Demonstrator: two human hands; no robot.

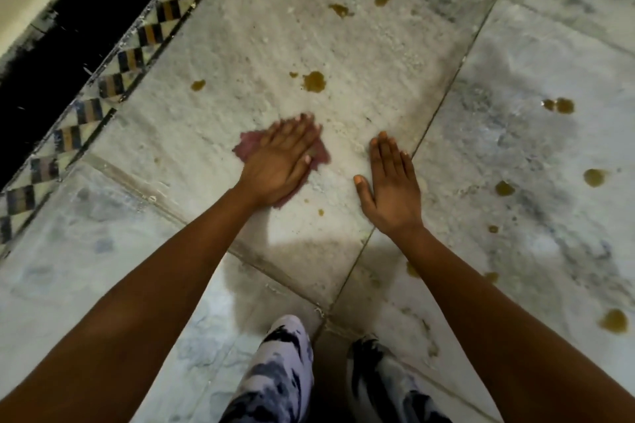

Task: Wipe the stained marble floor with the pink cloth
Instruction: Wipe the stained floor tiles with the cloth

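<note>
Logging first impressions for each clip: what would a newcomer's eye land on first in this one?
Most likely the two bare hands pressed flat on the pale marble floor mid-frame: the left hand covers a crumpled pink cloth, and the right hand rests empty beside it. Next come the brown-yellow stains dotted ahead of the hands and off to the right. A dark checkered border strip runs diagonally along the left.

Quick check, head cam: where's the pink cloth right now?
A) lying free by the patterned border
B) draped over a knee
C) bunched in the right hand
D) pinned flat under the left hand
D: the crumpled pink cloth lies on the pale marble floor under the flat left hand, while the right hand rests bare on the slab beside it.
</note>
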